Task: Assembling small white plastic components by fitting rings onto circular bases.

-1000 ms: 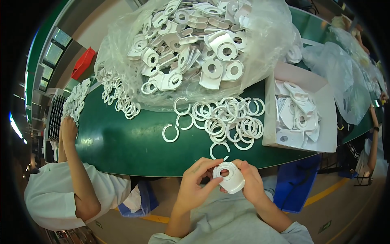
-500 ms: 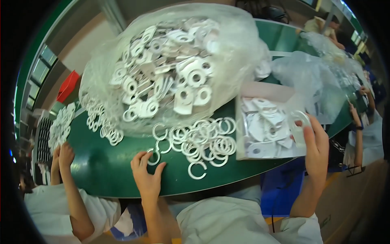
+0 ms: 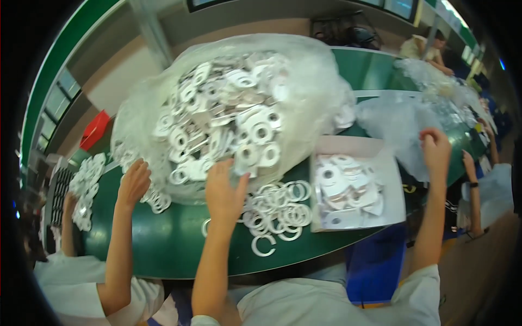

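Observation:
My left hand (image 3: 223, 185) reaches over the lower edge of the pile of white flat parts (image 3: 217, 125), each with a round hole, heaped in a large clear plastic bag (image 3: 312, 70). Its thumb stands apart from its fingers, whose tips are blurred against the parts. Below it lies a heap of white open rings (image 3: 280, 209). My right hand (image 3: 436, 149) is raised beside a crumpled clear plastic bag (image 3: 399, 127), fingers curled in; whatever they hold does not show. Between my hands, an open white box (image 3: 399, 204) contains several white parts (image 3: 348, 185).
A co-worker's hand (image 3: 135, 179) hovers left of the big bag, near more rings (image 3: 157, 201) and a stack of white parts (image 3: 87, 185). A red bin (image 3: 94, 130) stands far left. Other people sit along the green table (image 3: 179, 244) at right. A blue container (image 3: 375, 266) is below its edge.
My left hand has moved from the rings up to the pile in the bag. My right hand has left the box, rising to the right; the white part it held no longer shows there.

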A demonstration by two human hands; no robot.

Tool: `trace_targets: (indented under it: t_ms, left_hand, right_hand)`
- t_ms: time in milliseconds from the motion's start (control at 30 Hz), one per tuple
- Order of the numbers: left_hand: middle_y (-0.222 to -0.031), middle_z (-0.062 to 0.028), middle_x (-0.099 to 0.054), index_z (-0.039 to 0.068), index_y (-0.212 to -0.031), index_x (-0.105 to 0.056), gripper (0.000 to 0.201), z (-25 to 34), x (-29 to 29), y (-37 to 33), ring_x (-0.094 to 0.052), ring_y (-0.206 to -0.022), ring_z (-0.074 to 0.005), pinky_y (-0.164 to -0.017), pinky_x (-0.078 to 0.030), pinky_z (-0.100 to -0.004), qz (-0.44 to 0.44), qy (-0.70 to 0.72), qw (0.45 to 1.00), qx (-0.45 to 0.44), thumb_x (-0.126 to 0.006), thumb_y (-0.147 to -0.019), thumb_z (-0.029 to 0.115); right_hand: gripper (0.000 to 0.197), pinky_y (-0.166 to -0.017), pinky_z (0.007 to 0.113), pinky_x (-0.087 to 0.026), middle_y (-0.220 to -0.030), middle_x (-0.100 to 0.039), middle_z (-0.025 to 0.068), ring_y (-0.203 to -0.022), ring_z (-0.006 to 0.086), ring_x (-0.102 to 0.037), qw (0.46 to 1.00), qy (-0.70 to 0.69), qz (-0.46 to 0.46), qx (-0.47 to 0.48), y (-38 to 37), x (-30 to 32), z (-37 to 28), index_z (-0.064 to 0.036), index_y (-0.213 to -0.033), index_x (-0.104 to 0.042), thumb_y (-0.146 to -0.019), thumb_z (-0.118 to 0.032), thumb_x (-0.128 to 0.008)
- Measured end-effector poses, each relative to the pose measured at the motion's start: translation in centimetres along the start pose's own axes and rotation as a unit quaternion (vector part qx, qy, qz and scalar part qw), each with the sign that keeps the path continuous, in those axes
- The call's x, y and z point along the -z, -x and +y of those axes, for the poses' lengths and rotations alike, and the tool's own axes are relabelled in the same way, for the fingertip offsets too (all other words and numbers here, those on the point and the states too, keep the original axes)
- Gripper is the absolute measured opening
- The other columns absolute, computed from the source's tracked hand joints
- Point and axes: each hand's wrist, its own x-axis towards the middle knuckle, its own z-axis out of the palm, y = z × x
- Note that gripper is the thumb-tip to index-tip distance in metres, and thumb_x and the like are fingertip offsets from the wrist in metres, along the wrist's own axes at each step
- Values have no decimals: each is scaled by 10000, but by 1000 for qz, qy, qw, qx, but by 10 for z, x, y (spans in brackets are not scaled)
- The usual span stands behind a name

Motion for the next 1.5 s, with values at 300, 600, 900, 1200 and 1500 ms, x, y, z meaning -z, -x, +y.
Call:
trace_targets:
  t_ms: [300, 600, 900, 1200, 1500]
  left_hand:
    - [-1156, -159, -557, 1, -1268, -477, 604, 10, 8, -14, -563, -1020, -320, -821, -482, -382, -36, -44, 997, 56, -704, -722, 124]
    - [-1113, -110, -581, 23, -1297, -465, 659, 51, 62, 33, -577, -957, -201, -699, -487, -297, -31, 164, 974, 152, -709, -685, 36]
    - [-1092, -111, -582, 17, -1299, -463, 690, 58, 81, 64, -581, -973, -200, -696, -484, -279, -28, 204, 964, 168, -713, -656, 8]
    - [-1125, -130, -568, -3, -1304, -454, 700, 58, 82, 80, -565, -1004, -211, -697, -501, -280, -16, 234, 950, 204, -714, -654, -8]
    - [-1198, -184, -556, -68, -1317, -398, 582, 74, 79, 104, -584, -1071, -278, -925, -462, -386, -50, 537, 796, 273, -581, -787, 91]
  right_hand:
    - [385, -790, 437, -471, -1003, -626, 218, -959, 337, -590, 933, 102, -335, 81, -54, -81, 1, -8, -1144, -564, -837, -240, -551]
    - [417, -676, 414, -498, -828, -629, 175, -775, 319, -622, 978, 116, -103, 142, -48, -148, 25, -9, -1199, -519, -867, -262, -503]
    - [245, -633, 460, -485, -807, -628, 193, -736, 338, -632, 908, 296, -73, 286, -49, -133, -2, -26, -982, -591, -847, -214, -512]
    - [326, -679, 410, -490, -953, -632, 178, -798, 299, -617, 846, 407, -146, 312, -72, -159, 48, 68, -1040, -533, -879, -215, -519]
    - [272, -572, 384, -512, -854, -656, 151, -641, 239, -644, 977, -64, -171, 108, -33, -52, 46, 5, -1036, -599, -862, -200, -558]
